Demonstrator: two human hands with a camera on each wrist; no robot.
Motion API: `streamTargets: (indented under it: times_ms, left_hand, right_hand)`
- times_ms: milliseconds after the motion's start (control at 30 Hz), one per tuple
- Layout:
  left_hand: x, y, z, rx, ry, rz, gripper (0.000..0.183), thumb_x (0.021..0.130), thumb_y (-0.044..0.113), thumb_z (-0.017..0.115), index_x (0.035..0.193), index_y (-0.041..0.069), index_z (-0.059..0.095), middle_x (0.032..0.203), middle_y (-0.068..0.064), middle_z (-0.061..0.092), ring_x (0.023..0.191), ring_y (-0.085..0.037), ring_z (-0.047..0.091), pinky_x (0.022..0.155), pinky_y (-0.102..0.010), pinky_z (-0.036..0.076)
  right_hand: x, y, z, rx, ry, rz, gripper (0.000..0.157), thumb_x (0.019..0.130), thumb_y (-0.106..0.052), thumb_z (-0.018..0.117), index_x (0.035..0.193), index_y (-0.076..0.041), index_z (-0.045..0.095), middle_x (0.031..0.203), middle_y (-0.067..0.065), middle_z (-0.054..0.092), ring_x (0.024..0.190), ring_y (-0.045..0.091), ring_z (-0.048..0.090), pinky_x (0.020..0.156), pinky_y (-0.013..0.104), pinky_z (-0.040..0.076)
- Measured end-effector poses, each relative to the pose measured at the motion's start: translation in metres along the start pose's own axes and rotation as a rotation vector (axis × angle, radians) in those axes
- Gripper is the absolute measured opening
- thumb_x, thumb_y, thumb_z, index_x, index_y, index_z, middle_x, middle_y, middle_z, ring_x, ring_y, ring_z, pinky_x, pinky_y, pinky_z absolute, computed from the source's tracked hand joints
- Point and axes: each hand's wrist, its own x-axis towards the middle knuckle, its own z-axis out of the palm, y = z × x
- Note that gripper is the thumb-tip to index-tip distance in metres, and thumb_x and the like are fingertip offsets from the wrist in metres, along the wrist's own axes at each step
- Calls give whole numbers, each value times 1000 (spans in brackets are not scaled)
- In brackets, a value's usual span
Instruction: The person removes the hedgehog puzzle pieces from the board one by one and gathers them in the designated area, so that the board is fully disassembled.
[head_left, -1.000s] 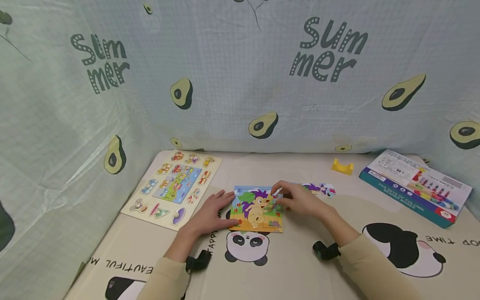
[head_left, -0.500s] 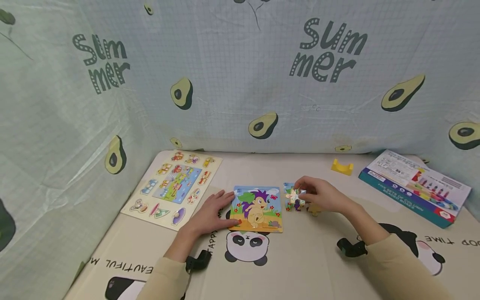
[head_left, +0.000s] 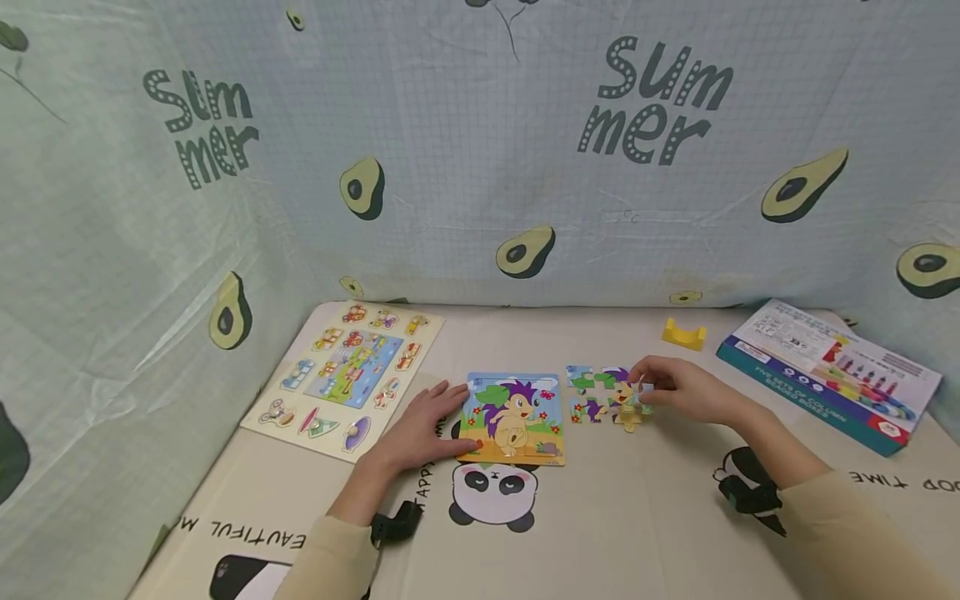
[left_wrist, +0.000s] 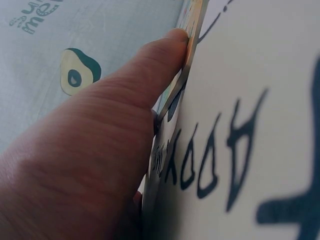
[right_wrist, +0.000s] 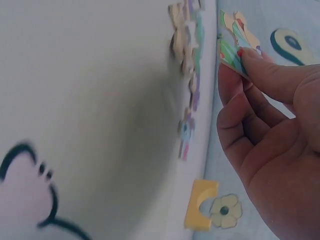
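My left hand (head_left: 422, 423) lies along the left side of a hedgehog puzzle board (head_left: 512, 418), fingers straight, thumb on its lower left corner. In the left wrist view, the thumb (left_wrist: 150, 65) presses the board's edge. Off to the right, my right hand (head_left: 686, 390) pinches a puzzle piece (right_wrist: 231, 52) between thumb and forefinger. Green, white and red print shows on it. That hand is raised over several loose puzzle pieces (head_left: 588, 408), which lie beside the board and carry parts of a purple and tan hedgehog. Some of them are hidden behind the fingers.
A wooden knob puzzle (head_left: 300, 433) with vehicle pictures lies at the back left. Toward the back right are a yellow notched block (head_left: 684, 334) and a teal toy box (head_left: 828, 375). A hanging avocado-print cloth (head_left: 450, 167) closes off the far side of the table.
My right hand has moved right, from the board's upper right corner across the loose pieces, uncovering the board and several pieces. The left hand has stayed in place.
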Motion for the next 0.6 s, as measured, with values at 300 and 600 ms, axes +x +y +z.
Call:
streamTargets:
  times_ms: [300, 600]
  left_hand:
    - [0, 1, -1, 2, -1, 0, 87, 84, 53, 77, 155, 14, 44, 159, -5, 39, 152, -30, 16, 121, -52, 13]
    - [0, 1, -1, -3, -2, -1, 87, 84, 52, 77, 155, 14, 43, 159, -5, 39, 152, -30, 17, 121, -52, 14]
  right_hand:
    - [-13, 19, -10, -15, -12, 42, 19, 97, -7, 67, 116, -6, 64, 108, 5, 64, 96, 24, 57, 83, 22, 52]
    - [-19, 30, -13, 7, -43, 70, 20, 97, -8, 67, 117, -5, 63, 99, 4, 61, 90, 23, 54, 73, 24, 48]
